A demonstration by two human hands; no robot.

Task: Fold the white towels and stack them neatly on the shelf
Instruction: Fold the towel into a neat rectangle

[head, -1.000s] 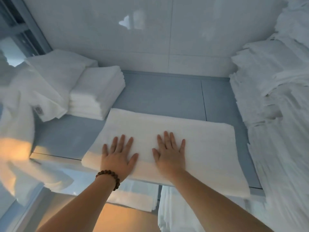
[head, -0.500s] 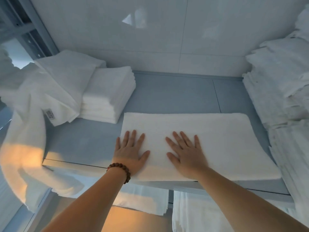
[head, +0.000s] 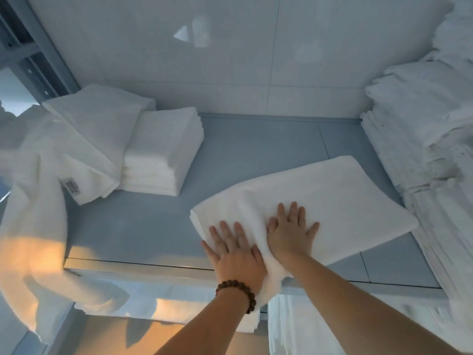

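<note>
Grey shelf bears folded towel under flat, spread left hand and right hand.

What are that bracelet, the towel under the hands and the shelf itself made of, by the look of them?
The bracelet looks like dark brown wooden beads, round with a dull sheen, though resin is possible. The folded towel seems to be white cotton terry: thick, soft edges and a matte, nubby face. The shelf looks like painted metal or laminate: smooth, grey-blue, with thin panel seams. I cannot tell which.
</note>
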